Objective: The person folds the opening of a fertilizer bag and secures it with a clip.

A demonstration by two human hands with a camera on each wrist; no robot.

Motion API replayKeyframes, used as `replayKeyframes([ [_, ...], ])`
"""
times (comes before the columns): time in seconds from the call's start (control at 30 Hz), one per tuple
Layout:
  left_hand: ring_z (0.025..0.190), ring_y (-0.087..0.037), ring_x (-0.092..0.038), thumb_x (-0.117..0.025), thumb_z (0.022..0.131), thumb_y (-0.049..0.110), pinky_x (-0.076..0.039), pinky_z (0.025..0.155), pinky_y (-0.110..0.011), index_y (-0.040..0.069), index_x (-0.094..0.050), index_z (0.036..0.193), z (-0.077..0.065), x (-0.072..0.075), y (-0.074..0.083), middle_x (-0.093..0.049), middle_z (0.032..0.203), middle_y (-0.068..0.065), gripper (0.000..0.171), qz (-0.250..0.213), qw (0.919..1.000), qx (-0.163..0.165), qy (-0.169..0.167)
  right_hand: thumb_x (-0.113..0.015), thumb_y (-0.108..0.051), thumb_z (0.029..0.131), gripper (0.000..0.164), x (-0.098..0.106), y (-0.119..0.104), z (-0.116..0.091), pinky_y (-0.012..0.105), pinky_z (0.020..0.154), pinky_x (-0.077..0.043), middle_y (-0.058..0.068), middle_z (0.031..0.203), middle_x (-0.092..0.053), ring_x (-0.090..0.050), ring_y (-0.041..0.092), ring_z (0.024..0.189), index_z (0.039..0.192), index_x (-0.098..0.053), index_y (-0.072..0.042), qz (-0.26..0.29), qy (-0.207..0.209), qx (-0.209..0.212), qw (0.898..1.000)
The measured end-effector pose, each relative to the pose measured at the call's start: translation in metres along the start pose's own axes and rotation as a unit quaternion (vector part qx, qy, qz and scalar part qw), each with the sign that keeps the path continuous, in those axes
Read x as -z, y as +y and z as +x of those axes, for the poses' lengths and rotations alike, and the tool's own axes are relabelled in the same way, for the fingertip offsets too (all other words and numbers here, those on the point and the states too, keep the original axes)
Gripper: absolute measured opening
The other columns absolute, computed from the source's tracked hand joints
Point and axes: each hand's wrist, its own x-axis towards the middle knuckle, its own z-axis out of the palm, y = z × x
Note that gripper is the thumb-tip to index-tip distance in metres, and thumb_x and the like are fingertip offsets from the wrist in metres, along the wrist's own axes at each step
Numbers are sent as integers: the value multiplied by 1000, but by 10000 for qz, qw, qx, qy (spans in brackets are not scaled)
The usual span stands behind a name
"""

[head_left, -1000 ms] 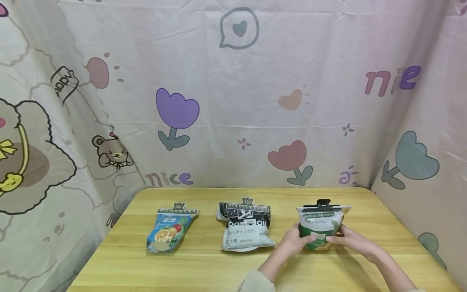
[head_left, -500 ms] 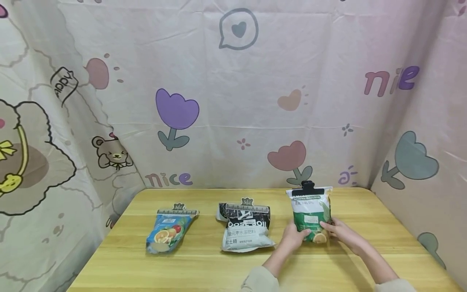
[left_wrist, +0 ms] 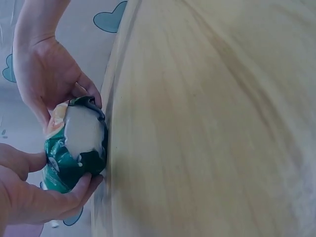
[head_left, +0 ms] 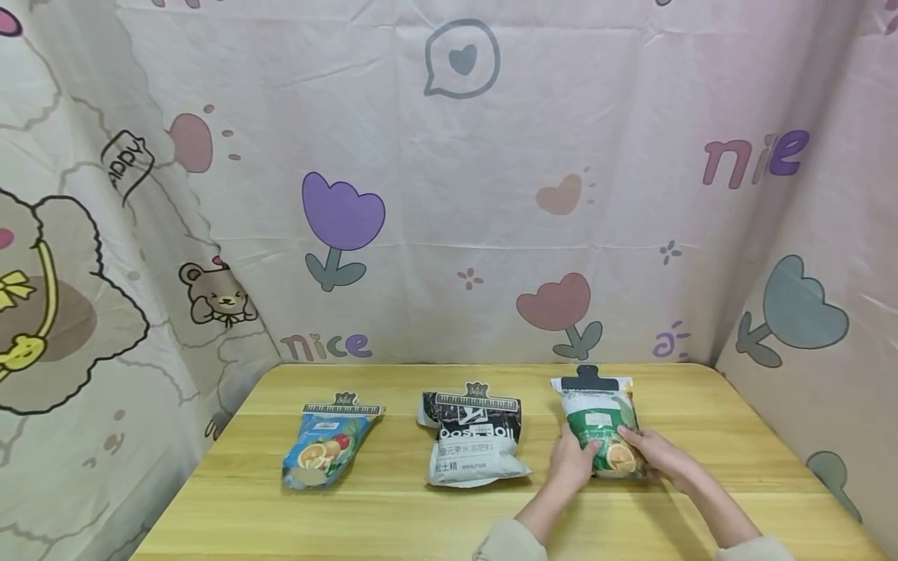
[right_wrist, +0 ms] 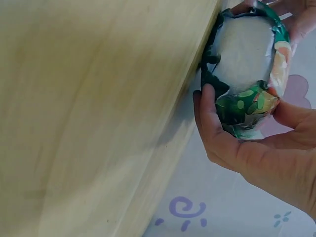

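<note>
A green and white fertilizer bag (head_left: 599, 425) with printed orange slices stands at the right of the table, leaning back. A black clip (head_left: 588, 379) closes its top. My left hand (head_left: 571, 460) grips the bag's lower left side, thumb in front. On the lower right side, my right hand (head_left: 655, 450) holds it the same way. From below, the left wrist view shows the pale bottom of the bag (left_wrist: 85, 131) between both hands. Fingers of my right hand (right_wrist: 261, 158) curl round the bag's edge in the right wrist view.
A black and white bag (head_left: 473, 448) with a piano-keyboard clip (head_left: 477, 399) lies mid-table. Further left is a blue bag (head_left: 324, 452) with fruit pictures and a similar clip (head_left: 344, 405). A printed cloth (head_left: 421, 202) hangs behind the wooden table (head_left: 351, 522).
Both hands have moved the green bag slightly left. Its top, first tilted toward me, rose upright and now leans back and sits lower. The other two bags stay put.
</note>
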Motion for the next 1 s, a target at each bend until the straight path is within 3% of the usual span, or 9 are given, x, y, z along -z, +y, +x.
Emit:
replayKeyframes([
  [0.17,106,-41,-50,-67,84,19,-41,89,-49,-14,-47,120,-1,0,0,-53,110,-29,53,152,9998,79,-117,-30,-34,100,46,0,3,-1,32,63,-50,2,76,-57,-56,14,68,97,-50,7,-81,95,-195,9997],
  [0.37,106,-40,-51,-67,83,14,-42,89,-48,-11,-48,119,-2,1,-1,-54,111,-28,48,-83,9993,67,-355,-28,-32,100,48,2,9,-1,30,60,-52,6,74,-56,-55,15,63,90,-54,6,-157,216,-324,9991],
  [0.5,104,-38,-53,-67,83,12,-43,88,-47,-6,-50,115,-2,0,1,-56,108,-26,41,-185,9993,48,-324,-28,-34,100,50,7,9,0,28,59,-52,7,75,-54,-53,15,63,90,-53,8,-273,265,-353,9987],
  [0.77,104,-37,-53,-67,83,12,-43,88,-47,-5,-51,116,-7,-8,6,-56,109,-25,41,-288,9990,184,-275,-29,-31,100,49,16,11,-1,32,63,-53,11,82,-53,-53,18,69,99,-47,15,-281,369,-592,9972],
  [1.0,102,-37,-54,-68,82,11,-44,86,-46,-7,-51,116,-9,-14,10,-57,107,-25,42,-247,9995,171,-73,-31,-32,100,49,22,11,-1,31,62,-53,11,81,-53,-53,19,69,97,-47,14,-308,403,-631,9967],
])
